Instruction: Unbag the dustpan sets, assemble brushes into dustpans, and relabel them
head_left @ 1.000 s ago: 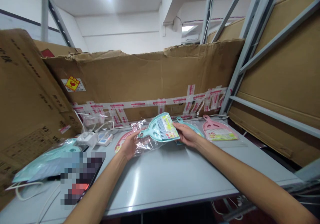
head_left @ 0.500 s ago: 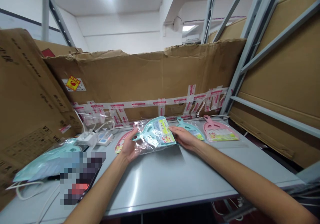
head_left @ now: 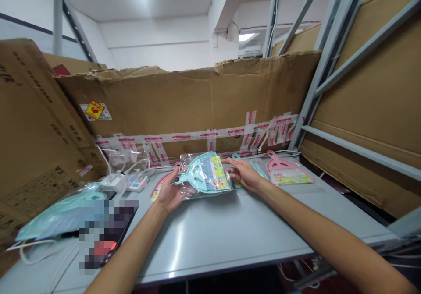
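Note:
A light-blue dustpan and brush set (head_left: pixel 202 175) in a clear bag, with a yellow printed label, hangs slightly tilted above the table. My left hand (head_left: pixel 169 193) grips it by the handle end. At its right edge is my right hand (head_left: pixel 245 174), fingers apart and slightly bent; whether the fingertips touch the bag I cannot tell. Behind that hand lies a second blue set (head_left: pixel 259 170), partly covered. A pink set (head_left: pixel 289 171) lies to its right. Another pink set (head_left: pixel 159 184) is mostly hidden behind my left hand.
On the left of the grey table (head_left: pixel 210 241) lie a bagged blue set (head_left: pixel 62 215), a blurred-out dark flat object (head_left: pixel 120 224) and white cables with a power strip (head_left: pixel 136 182). A taped cardboard sheet (head_left: pixel 184 101) stands behind, and a metal frame (head_left: pixel 315 83) on the right.
My right hand has loosened from the bag's right edge and its fingers have spread. The held blue set has turned so its brush and label face me more.

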Action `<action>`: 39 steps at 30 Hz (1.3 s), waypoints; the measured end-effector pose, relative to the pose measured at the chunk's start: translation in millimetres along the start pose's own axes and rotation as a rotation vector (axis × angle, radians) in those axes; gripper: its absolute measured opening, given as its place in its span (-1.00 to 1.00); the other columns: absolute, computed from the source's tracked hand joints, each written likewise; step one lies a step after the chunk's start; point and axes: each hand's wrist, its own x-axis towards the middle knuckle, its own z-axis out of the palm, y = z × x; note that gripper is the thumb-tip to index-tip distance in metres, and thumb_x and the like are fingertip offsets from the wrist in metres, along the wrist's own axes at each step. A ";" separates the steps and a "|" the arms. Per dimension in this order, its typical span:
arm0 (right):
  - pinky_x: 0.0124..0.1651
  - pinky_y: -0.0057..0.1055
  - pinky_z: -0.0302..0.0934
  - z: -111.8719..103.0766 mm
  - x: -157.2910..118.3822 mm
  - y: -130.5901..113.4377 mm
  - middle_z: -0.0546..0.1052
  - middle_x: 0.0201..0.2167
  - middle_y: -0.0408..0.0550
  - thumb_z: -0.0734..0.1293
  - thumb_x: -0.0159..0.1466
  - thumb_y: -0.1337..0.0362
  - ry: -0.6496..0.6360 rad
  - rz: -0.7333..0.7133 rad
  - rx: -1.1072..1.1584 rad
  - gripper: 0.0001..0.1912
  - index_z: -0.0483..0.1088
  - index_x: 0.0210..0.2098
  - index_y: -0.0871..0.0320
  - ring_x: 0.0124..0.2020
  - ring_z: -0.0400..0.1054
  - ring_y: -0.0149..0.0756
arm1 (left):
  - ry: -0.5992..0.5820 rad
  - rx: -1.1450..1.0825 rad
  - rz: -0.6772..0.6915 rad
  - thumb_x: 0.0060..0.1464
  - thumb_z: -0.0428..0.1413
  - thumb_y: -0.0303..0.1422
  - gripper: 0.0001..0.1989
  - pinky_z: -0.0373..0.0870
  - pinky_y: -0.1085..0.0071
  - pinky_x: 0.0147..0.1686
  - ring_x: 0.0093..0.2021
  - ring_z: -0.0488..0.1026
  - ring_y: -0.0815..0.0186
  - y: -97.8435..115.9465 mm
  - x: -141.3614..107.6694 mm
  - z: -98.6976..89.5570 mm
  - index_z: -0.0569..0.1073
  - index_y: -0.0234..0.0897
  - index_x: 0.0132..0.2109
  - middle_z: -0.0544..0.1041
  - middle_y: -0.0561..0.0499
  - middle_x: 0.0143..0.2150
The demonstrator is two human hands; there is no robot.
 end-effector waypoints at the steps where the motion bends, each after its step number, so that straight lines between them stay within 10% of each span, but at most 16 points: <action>1: -0.33 -0.55 0.45 1.0 -0.6 0.1 0.73 -0.15 0.04 0.58 0.38 0.06 0.001 -0.010 -0.028 -0.66 0.72 0.02 0.15 -0.28 0.52 -0.35 | 0.002 0.005 0.004 0.48 0.18 -0.15 -0.49 0.77 -0.01 -0.04 -0.12 0.77 -0.07 0.0 -0.2 0.4 0.51 -0.34 0.40 0.77 -0.27 -0.04; 7: -0.25 -0.50 0.43 7.8 -3.9 4.1 0.73 0.10 -0.02 0.64 0.25 0.09 0.047 -0.094 -0.162 -0.59 0.73 0.06 0.05 -0.15 0.56 -0.31 | -0.032 -0.030 0.029 0.48 0.18 -0.16 -0.50 0.75 -0.03 0.03 -0.07 0.77 -0.07 -1.8 2.6 -0.9 0.50 -0.32 0.40 0.76 -0.26 -0.01; 18: -0.29 -0.46 0.44 2.3 -3.1 1.3 0.73 -0.11 -0.03 0.62 0.30 0.07 0.106 -0.114 -0.159 -0.60 0.72 0.08 0.04 -0.22 0.56 -0.27 | 0.007 -0.001 0.041 0.52 0.09 -0.12 -0.46 0.77 -0.02 -0.01 -0.09 0.76 0.00 2.2 3.2 -1.1 0.48 -0.32 0.45 0.74 -0.28 0.06; 30: -0.19 -0.31 0.62 19.1 -14.4 0.6 0.48 0.45 -0.04 0.50 0.42 -0.10 -0.095 -0.115 -0.241 -0.49 0.63 0.28 -0.09 -0.01 0.55 -0.17 | -0.030 -0.116 0.098 0.55 0.07 -0.18 -0.48 0.72 -0.09 0.13 0.03 0.75 -0.02 -0.7 2.7 1.0 0.40 -0.20 0.51 0.73 -0.23 0.15; 39: -0.20 -0.30 0.58 19.1 -14.7 4.9 0.67 0.15 0.00 0.49 0.45 -0.09 -0.126 -0.095 -0.178 -0.43 0.55 0.37 -0.07 -0.15 0.57 -0.20 | -0.065 -0.100 0.119 0.53 0.09 -0.16 -0.46 0.71 -0.08 0.14 0.17 0.69 -0.01 -3.3 2.3 2.7 0.39 -0.07 0.54 0.63 -0.19 0.36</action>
